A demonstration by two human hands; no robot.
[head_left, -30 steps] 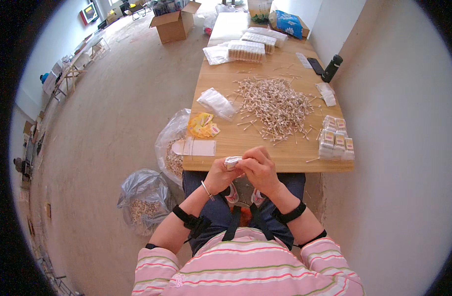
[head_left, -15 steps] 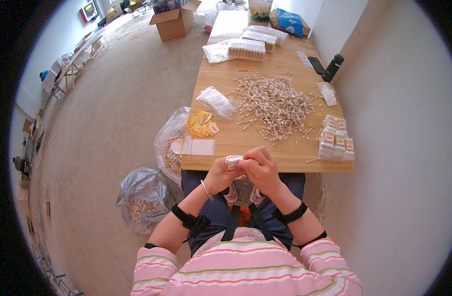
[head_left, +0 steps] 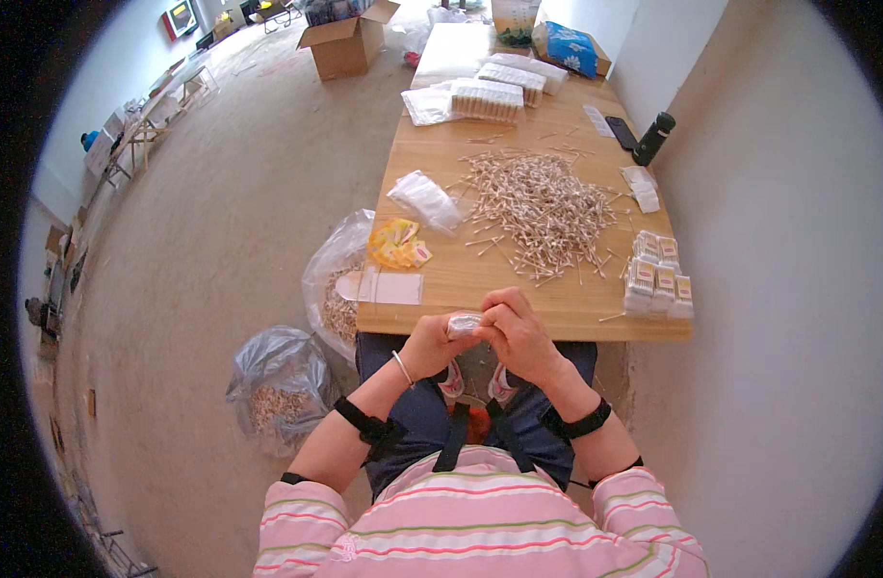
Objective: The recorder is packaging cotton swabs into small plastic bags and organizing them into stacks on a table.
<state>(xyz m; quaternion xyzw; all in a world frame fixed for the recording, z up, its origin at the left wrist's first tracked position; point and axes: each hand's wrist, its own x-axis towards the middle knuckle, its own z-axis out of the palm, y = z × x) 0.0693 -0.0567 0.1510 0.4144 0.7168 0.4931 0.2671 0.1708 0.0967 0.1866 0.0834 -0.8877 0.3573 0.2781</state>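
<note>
At the table's near edge, my left hand (head_left: 430, 345) is closed around a small clear plastic packet (head_left: 463, 327), seemingly of cotton swabs. The bent fingers of my right hand (head_left: 520, 337) pinch the packet's right end. My fingers cover part of it, so its contents show poorly. Beyond my hands lies a large loose heap of cotton swabs (head_left: 543, 207). Filled swab packets (head_left: 657, 279) with yellow labels stand stacked at the right edge. To the left are yellow label cards (head_left: 397, 245), flat clear bags (head_left: 426, 200) and a white card (head_left: 393, 287).
Two plastic sacks of swabs, a grey one (head_left: 283, 390) and a clear one (head_left: 328, 289), sit on the floor at left. A dark bottle (head_left: 653, 138) and a phone (head_left: 621, 132) lie near the wall. Bundled swab packs (head_left: 487, 99) occupy the far end. An open cardboard box (head_left: 343, 48) stands beyond.
The packet has turned slightly between my hands and sits a little lower. My right fingers have shifted on its end. The things on the table stay as they were.
</note>
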